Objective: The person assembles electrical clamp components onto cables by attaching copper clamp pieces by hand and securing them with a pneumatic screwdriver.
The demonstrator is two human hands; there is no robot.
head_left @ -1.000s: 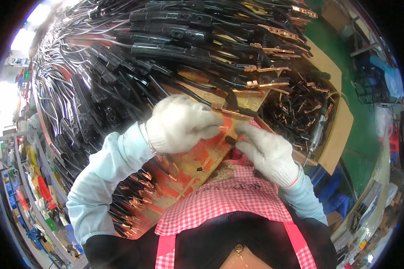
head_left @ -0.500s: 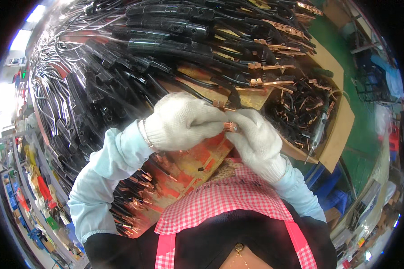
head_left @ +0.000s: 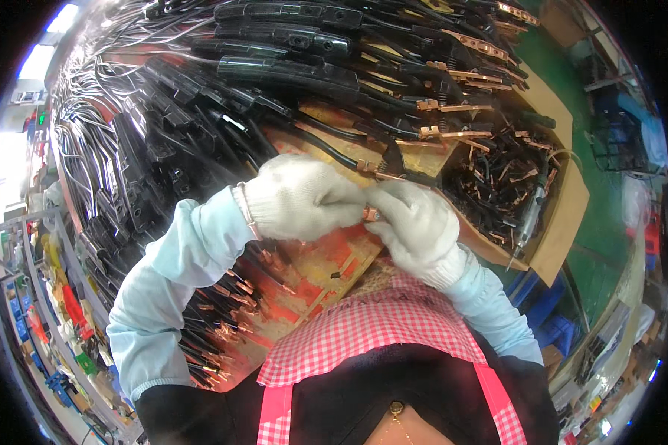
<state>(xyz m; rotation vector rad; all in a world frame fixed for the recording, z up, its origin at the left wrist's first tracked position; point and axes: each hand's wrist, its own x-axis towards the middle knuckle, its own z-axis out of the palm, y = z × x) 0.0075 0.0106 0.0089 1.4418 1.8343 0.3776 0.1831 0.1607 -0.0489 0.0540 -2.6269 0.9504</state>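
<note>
In white knitted gloves, my left hand [head_left: 302, 197] and my right hand [head_left: 417, 231] meet over the work table, their fingertips pinched together. Between them shows a small copper fitting [head_left: 371, 214]; the fingers cover most of it, and whether a cable runs into it is hidden. Just beyond my fingers lies a black cable [head_left: 325, 147] with a copper end piece [head_left: 365, 166]. More black moulded handles [head_left: 286, 72] on cables, with long copper jaws [head_left: 464, 136] at their right ends, lie in rows farther back.
To the right stands a cardboard box [head_left: 565, 222] of small black and copper parts, with a silver pen-shaped power tool [head_left: 531, 211] across it. Grey cables [head_left: 82, 141] bunch at the far left. Copper-tipped cable ends [head_left: 234, 297] lie near my left forearm on the red-and-yellow worn tabletop [head_left: 304, 271].
My right hand has shifted slightly left and its fingers have closed further over the copper fitting, so less of it shows. My left hand has hardly moved.
</note>
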